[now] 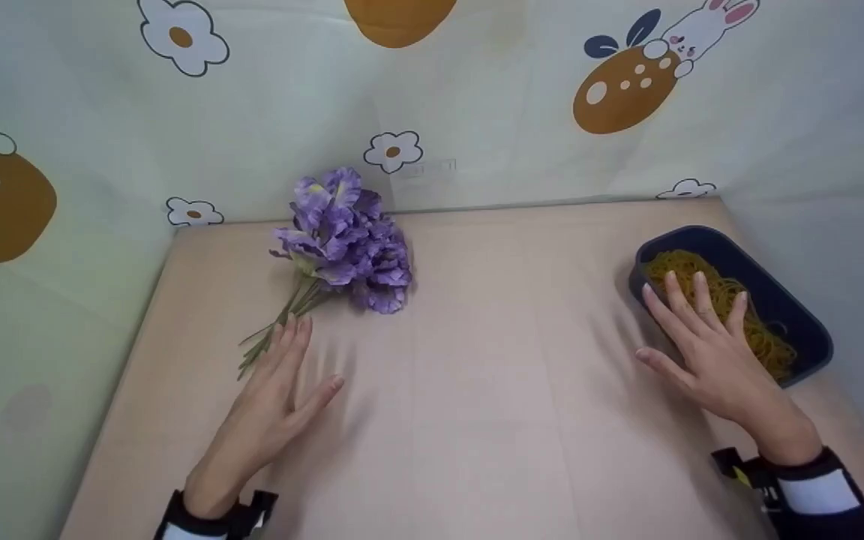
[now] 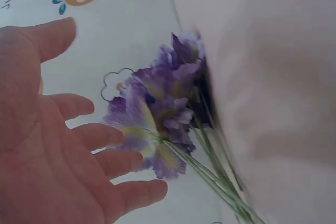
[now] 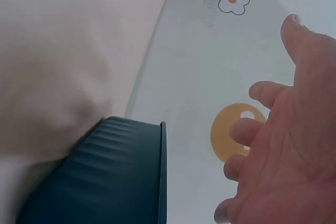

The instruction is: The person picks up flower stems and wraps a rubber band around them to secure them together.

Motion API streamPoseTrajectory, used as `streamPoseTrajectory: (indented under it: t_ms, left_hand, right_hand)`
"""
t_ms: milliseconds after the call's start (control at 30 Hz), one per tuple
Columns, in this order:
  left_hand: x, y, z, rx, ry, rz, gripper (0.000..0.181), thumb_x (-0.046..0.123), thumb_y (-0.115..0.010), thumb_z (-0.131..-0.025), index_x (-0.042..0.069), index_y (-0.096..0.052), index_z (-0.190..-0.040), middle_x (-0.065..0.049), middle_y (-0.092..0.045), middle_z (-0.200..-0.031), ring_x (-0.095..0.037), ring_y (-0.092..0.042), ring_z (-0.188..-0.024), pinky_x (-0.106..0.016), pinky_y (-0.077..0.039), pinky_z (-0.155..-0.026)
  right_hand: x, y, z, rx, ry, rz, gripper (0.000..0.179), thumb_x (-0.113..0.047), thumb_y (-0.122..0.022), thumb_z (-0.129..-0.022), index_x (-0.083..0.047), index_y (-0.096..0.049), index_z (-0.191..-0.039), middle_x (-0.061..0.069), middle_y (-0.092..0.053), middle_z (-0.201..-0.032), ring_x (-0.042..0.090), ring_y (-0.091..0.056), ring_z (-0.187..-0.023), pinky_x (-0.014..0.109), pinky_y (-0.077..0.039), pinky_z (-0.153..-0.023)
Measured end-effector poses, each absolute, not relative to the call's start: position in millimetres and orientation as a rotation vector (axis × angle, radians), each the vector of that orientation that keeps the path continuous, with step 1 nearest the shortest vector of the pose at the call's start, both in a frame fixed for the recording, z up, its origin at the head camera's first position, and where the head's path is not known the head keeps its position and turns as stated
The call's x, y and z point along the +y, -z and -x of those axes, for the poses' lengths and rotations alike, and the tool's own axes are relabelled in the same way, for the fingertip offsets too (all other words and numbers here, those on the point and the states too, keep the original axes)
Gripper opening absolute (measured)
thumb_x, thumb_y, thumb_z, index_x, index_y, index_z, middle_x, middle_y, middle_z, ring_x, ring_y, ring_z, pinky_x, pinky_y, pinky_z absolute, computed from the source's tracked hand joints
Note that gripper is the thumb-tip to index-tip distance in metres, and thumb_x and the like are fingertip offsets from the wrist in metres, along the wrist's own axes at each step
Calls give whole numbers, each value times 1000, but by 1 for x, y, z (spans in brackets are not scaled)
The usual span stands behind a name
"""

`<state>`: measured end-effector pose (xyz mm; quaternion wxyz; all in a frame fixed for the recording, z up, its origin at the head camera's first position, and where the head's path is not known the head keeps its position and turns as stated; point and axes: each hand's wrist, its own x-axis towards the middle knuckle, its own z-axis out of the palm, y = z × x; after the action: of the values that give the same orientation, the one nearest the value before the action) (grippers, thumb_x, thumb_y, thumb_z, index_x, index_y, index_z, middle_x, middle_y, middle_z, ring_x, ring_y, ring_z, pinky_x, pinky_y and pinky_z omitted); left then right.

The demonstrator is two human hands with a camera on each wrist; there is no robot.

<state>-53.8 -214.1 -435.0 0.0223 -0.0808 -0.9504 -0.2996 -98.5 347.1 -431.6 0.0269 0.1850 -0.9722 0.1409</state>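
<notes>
A bunch of purple artificial flowers (image 1: 349,240) with green stems (image 1: 282,326) lies on the left part of the table. My left hand (image 1: 271,390) hovers by the stem ends, its fingers extended and nothing in its grasp; the left wrist view shows the palm facing the flowers (image 2: 157,108). At the right, a dark blue tub (image 1: 799,330) contains a heap of yellow rubber bands or noodle-like strands (image 1: 769,341). Above its near side is my right hand (image 1: 717,360), fingers spread and holding nothing. From the right wrist, the tub's ribbed outer wall (image 3: 110,171) appears apart from the hand (image 3: 283,145).
The table (image 1: 477,360) has a pale pinkish cover. Behind it and on both sides hangs a light sheet (image 1: 492,112) printed with flowers, rabbits and oranges. Black bands (image 1: 799,487) circle both wrists.
</notes>
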Motion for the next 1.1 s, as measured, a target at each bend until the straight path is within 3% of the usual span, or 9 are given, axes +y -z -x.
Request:
streamPoseTrajectory:
  t_ms: [167, 400, 700, 900, 1100]
  left_hand:
    - [-220, 426, 72, -2932, 900, 240, 93, 35, -77, -107, -12, -27, -171, -37, -25, -180, -59, -21, -170, -75, -22, -138]
    - [-235, 428, 107, -3117, 886, 131, 108, 47, -78, -105, -15, -18, -172, -38, -17, -182, -62, -18, -169, -73, -21, -138]
    - [-239, 438, 148, -3256, 956, -42, 114, 47, -77, -106, -13, -7, -174, -39, -10, -182, -60, -16, -171, -70, -18, -141]
    - [-232, 443, 165, -3243, 917, -151, 116, 41, -84, -101, -12, -11, -174, -43, -23, -178, -63, -30, -165, -74, -30, -136]
    - [-232, 465, 191, -3199, 949, -202, 106, 42, -90, -94, -10, -33, -168, -40, -41, -172, -62, -45, -157, -74, -39, -131]
  right_hand:
    - [343, 431, 99, -3001, -489, -590, 84, -52, -63, -113, -18, -25, -180, 23, -9, -188, 39, 16, -178, 87, 19, -131]
    - [339, 429, 101, -3017, -521, -587, 85, -51, -66, -112, -7, -32, -176, 30, -17, -185, 57, -1, -175, 88, 18, -130]
    - [331, 429, 102, -3024, -571, -629, 85, -48, -66, -112, -3, -32, -175, 31, -17, -184, 59, -3, -173, 86, 21, -130]
    - [325, 428, 106, -3065, -625, -640, 87, -48, -68, -111, -6, -30, -177, 31, -17, -184, 56, 0, -175, 85, 22, -130]
    - [322, 425, 109, -3090, -651, -641, 88, -48, -68, -111, -2, -31, -175, 31, -19, -184, 58, -2, -174, 87, 19, -129]
